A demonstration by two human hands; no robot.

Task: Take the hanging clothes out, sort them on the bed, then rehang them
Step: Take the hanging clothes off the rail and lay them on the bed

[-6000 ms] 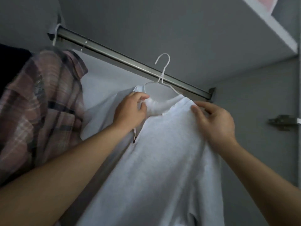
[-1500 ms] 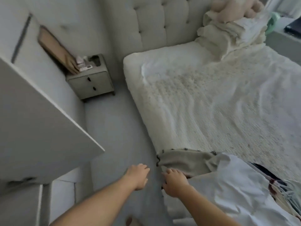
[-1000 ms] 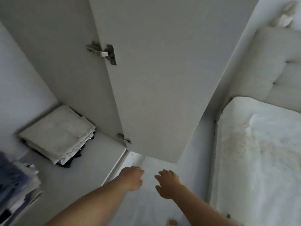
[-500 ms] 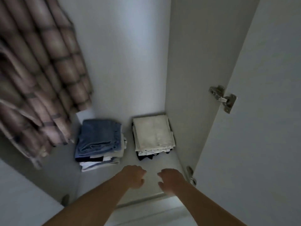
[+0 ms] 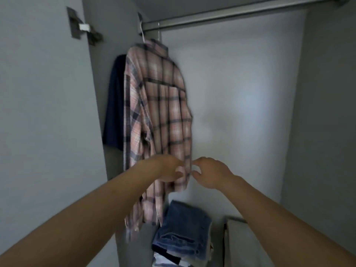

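Head view: pink checked shirt (image 5: 159,116) hanging on rail (image 5: 231,15) in closet. Left hand (image 5: 169,168) and right hand (image 5: 210,173) both pinching sleeve end, fingers curling.

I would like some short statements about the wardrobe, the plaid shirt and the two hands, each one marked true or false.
1. The plaid shirt hangs from the rail. True.
2. A dark garment hangs to the right of the plaid shirt. False: it hangs to its left, partly behind it.
3. Both the left hand and the right hand are at the shirt's lower edge. True.
4. The folded jeans lie on a shelf above the rail. False: they lie on a stack low in the wardrobe, below the shirt.
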